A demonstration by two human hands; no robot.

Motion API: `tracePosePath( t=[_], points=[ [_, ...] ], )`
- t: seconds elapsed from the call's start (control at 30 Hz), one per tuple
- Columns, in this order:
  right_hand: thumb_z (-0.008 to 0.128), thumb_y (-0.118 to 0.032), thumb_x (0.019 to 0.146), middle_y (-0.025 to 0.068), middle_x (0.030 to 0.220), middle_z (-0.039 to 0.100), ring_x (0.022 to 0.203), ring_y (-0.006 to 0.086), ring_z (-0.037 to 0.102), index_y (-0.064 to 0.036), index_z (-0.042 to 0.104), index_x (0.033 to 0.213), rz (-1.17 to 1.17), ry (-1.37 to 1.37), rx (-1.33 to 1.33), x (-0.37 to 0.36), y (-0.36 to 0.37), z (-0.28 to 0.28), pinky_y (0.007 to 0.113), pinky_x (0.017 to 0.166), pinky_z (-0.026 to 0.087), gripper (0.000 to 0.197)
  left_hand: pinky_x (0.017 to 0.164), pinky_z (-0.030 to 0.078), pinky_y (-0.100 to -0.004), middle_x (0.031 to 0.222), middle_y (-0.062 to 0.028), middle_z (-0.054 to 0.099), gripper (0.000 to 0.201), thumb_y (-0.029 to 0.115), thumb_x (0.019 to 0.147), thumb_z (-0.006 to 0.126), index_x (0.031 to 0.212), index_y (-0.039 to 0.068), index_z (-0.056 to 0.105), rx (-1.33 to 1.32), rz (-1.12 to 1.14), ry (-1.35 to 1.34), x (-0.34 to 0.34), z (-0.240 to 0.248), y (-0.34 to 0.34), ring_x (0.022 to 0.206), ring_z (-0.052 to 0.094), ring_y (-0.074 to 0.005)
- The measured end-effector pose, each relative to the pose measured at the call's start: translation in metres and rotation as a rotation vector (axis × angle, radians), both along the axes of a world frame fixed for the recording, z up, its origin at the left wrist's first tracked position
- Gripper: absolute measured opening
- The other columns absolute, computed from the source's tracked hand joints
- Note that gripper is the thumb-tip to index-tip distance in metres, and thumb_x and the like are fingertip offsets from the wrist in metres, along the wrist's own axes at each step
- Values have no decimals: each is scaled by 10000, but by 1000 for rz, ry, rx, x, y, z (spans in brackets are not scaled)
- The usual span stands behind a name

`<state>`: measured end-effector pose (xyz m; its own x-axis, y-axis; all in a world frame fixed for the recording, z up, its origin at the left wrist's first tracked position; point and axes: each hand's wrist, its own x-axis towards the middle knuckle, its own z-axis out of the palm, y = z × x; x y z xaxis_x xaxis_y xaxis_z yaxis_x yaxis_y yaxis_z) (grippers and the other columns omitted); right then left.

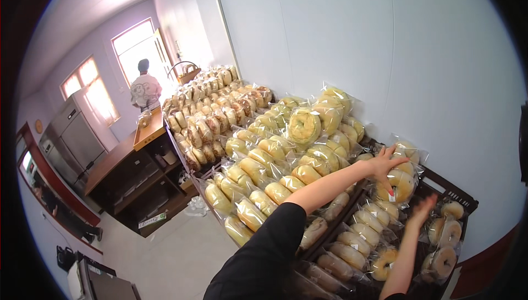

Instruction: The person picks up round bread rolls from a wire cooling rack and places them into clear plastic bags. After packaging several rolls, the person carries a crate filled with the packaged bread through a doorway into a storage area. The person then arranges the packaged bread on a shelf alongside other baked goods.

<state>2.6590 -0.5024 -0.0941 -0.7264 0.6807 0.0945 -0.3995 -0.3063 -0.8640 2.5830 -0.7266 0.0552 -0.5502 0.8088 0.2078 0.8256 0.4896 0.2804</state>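
My left hand reaches across to the dark plastic crate at the right, its fingers spread over a bagged bagel near the wall. The fingers seem to rest on the clear wrapper, but whether they grip it I cannot tell. My right hand is farther right, over the crate between rows of wrapped bagels, and its fingers are blurred by motion. Close by it are bagged plain bagels along the crate's right side. Left of my right forearm, paler bagels stand on edge in rows, each in clear plastic.
Left of the crate, greenish-yellow bagged bagels are stacked, with browner ones beyond. A pale wall rises behind. At the left are a wooden counter, a steel refrigerator and another person near the bright window.
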Motion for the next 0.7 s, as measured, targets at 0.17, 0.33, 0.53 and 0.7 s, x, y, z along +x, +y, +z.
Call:
tracePosePath(
  t=[0.17,0.33,0.53,0.7],
  points=[
    [307,-544,892,78,1322,381,1223,187,357,-64,310,1334,658,35,85,-22,-32,-19,329,987,312,653,1034,136,-529,1351,-347,127,1075,460,495,792,1373,239,214,83,-112,44,-15,-9,7,1253,118,-508],
    [295,-537,892,107,1409,253,1294,247,224,-141,204,1385,105,168,-63,-51,-27,24,384,1057,143,639,1050,191,-470,1409,-204,177,992,390,583,775,1384,209,219,124,-156,60,-4,2,4,1297,164,-389],
    [237,-649,847,90,1409,268,1281,241,253,-148,278,1369,505,-199,189,-28,-2,45,384,1040,172,725,1035,270,-408,1382,-130,296,911,287,572,796,1338,138,325,226,-154,87,6,5,1,1290,240,-338],
    [279,-698,805,102,1308,409,1197,236,374,-91,370,1315,470,81,-209,-46,-11,26,357,1001,270,799,1020,299,-394,1349,-119,349,863,253,566,804,1303,123,373,267,-173,52,17,14,38,1274,280,-331]
  ],
)
